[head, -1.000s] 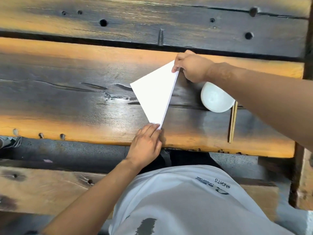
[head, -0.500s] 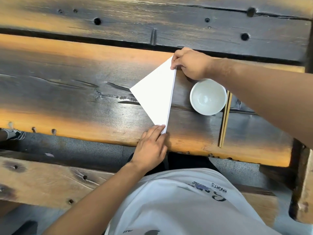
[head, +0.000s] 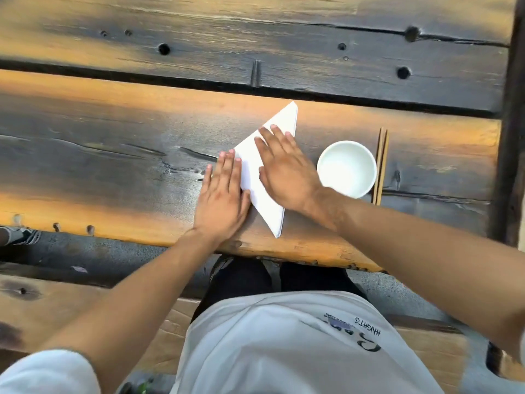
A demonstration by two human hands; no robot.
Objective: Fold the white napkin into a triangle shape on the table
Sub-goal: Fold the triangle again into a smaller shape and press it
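At the far left, below the table's near edge, the toe of a grey shoe (head: 20,234) shows on the dark ground. The table (head: 113,143) is made of heavy dark planks worn to orange along their edges, with round holes and long cracks in the wood. Right of the middle, the left hand (head: 221,194) lies flat, palm down, its fingers straight and close together; the palm and most of the fingers rest on the bare wood, and the inner edge of the hand overlaps the left edge of the napkin. The white napkin (head: 252,177) lies flat on the near plank, folded into a triangle: one corner points away toward the gap between the planks, one points left under the left hand's fingertips, and one points toward the near edge of the table, with a straight edge running along its right side. The right hand (head: 284,172) rests palm down on the middle of the napkin, fingers straight and slightly spread, pressing the cloth rather than pinching it, and its forearm crosses in from the lower right. Just beside that wrist, to the right of the napkin and apart from it, stands a white bowl (head: 346,169). Close against the bowl's right side lies a pair of wooden chopsticks (head: 380,163), parallel, pointing away from the person. At the bottom a light grey shirt (head: 284,351) with dark lettering fills the view.
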